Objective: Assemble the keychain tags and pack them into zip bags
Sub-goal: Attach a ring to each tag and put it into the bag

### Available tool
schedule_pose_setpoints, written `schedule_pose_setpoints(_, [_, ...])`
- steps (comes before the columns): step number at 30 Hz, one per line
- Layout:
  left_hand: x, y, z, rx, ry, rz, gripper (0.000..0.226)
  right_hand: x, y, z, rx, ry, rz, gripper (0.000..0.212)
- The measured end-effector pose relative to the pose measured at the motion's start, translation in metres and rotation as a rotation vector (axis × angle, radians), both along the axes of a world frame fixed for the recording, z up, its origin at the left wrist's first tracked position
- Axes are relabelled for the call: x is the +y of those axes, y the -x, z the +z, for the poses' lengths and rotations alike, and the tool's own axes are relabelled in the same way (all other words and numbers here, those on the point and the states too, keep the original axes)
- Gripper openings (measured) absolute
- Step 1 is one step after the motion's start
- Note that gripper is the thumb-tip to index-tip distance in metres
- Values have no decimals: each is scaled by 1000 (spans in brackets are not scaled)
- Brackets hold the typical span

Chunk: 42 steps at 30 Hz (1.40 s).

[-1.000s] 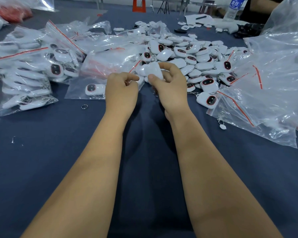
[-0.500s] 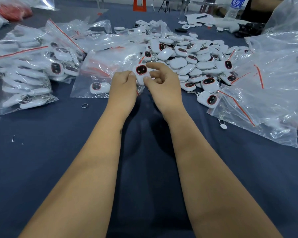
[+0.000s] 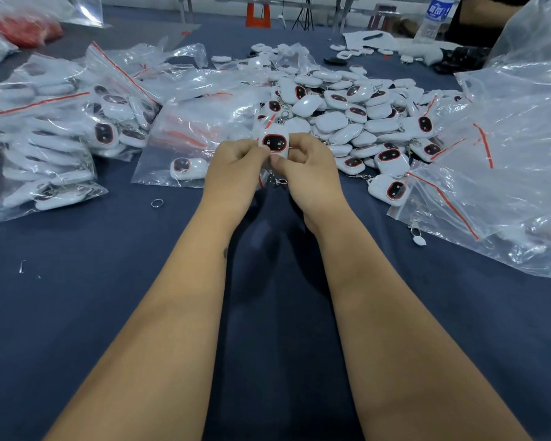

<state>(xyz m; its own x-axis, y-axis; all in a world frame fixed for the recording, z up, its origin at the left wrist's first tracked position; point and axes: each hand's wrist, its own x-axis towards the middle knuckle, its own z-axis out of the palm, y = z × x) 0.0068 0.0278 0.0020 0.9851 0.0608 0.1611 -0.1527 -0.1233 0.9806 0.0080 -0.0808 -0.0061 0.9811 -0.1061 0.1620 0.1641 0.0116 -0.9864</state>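
Both hands, left [image 3: 236, 167] and right [image 3: 309, 173], are pinching one tag [image 3: 275, 142] with curled fingers, its dark face upward, a clasp [image 3: 279, 181] hanging below.

Bright, even overhead light fills the scene. The clear plastic zip bags [image 3: 503, 160] throw white glare. Soft dark shadows lie on the dark blue table cloth [image 3: 93, 297] between the 2 forearms. Wide-angle bending curves the edges. The red and white heap at top left [image 3: 23, 30] is blurred.
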Motion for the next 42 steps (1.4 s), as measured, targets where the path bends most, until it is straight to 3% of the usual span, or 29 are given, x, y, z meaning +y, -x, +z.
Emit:
schedule_pose_setpoints(11, [2,-5,-5,-114,-131,10,26,-2,3,7,47,17,-29,10])
schedule_pose_setpoints(23, [3,0,-2,12,-15,17,18,0,1,5,31,59,-13,15])
schedule_pose_setpoints(34, [3,1,-1,-18,-11,18,19,2,2,4,18,89,-24,10])
schedule_pose_setpoints(42, [2,0,-1,-36,-51,62,15,2,4,7,23,92,-18,17])
